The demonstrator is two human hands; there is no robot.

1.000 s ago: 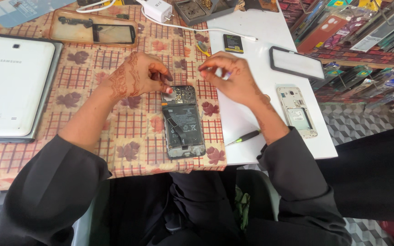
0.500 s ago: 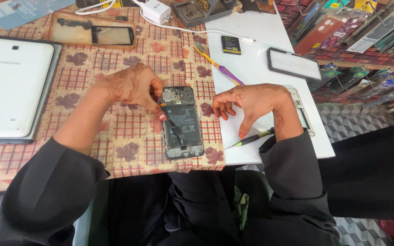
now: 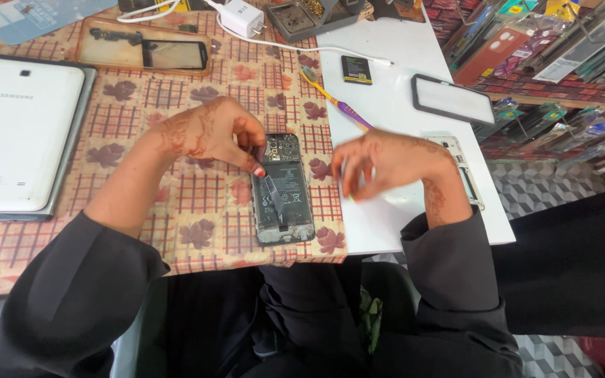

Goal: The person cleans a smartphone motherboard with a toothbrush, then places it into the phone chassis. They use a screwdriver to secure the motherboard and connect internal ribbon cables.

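Sleeves of dark cloth (image 3: 71,294) frame the nearest part of the view, one on each forearm. Just beyond them lies an opened phone (image 3: 283,187), back cover off, battery and board showing, flat on a checked tablecloth with leaf prints (image 3: 204,231). The left hand (image 3: 208,136) rests at the phone's upper left corner, fingers curled loosely with the fingertips (image 3: 257,168) touching its edge; it grips nothing. The right hand (image 3: 386,162) hovers just to the right of the phone, over a white board (image 3: 400,224), fingers half curled and blurred, so whether it pinches something small cannot be told. Partly hidden under that hand lies a silver phone frame (image 3: 465,168). Left of the left hand, well apart, sits a white tablet (image 3: 15,133). Beyond the right hand lie a yellow and purple toothbrush (image 3: 334,98), a small black battery (image 3: 356,68) and a dark-rimmed screen panel (image 3: 453,99). Farther past the left hand lie a glass phone front (image 3: 145,52) and a white charger plug (image 3: 241,17).
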